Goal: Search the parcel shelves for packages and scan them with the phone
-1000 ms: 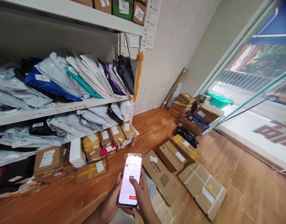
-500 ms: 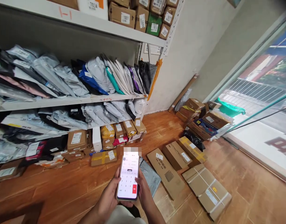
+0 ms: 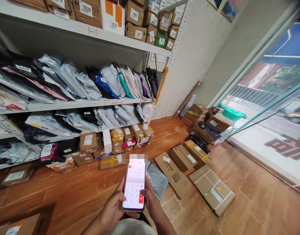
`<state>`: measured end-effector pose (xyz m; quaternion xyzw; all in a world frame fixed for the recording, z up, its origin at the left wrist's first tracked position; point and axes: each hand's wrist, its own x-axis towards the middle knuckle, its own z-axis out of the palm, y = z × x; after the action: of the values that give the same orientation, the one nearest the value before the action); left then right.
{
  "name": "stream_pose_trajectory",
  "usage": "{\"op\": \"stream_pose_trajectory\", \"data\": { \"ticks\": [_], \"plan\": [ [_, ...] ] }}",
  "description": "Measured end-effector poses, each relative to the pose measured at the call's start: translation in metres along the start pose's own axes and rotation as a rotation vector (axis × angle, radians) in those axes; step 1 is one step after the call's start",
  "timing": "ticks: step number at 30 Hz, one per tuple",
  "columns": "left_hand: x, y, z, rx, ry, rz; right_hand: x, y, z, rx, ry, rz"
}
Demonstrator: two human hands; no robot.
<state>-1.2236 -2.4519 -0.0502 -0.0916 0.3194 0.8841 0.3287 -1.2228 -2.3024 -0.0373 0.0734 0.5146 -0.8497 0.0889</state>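
A phone is held upright in both hands at the bottom centre, its lit screen showing a number keypad and a red key. My left hand wraps round the phone's left edge, with the thumb at the lower left of the screen. On the other side, my right hand grips the right edge, its thumb over the screen near the red key. Fingers behind the phone are mostly hidden. A grey plastic parcel lies on the floor just beyond my right hand.
Shelves with bagged parcels and numbered boxes fill the left. Flat cartons and a strapped carton lie on the wooden floor at right. More boxes are piled by the glass door. Another box is at the lower left.
The view has tilted up and turned a little left, showing more of the upper shelf. My left thumb has moved down along the screen, and my right thumb has shifted slightly lower toward the red key.
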Motion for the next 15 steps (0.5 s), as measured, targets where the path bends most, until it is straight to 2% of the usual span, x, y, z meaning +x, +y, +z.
{"op": "stream_pose_trajectory", "data": {
  "ticks": [5, 9, 11, 15],
  "plan": [
    [-0.018, 0.002, 0.003, 0.104, -0.088, -0.008, -0.011, -0.001, 0.011, -0.013, 0.023, -0.041],
    [-0.027, 0.001, 0.011, 0.208, -0.004, 0.016, -0.015, 0.002, 0.01, -0.046, 0.068, -0.026],
    [-0.026, -0.003, 0.011, 0.215, 0.0, 0.023, -0.014, 0.006, 0.006, -0.061, 0.113, -0.019],
    [-0.014, -0.017, 0.003, 0.115, -0.099, 0.029, -0.009, 0.016, -0.01, -0.046, 0.215, 0.018]
  ]
}}
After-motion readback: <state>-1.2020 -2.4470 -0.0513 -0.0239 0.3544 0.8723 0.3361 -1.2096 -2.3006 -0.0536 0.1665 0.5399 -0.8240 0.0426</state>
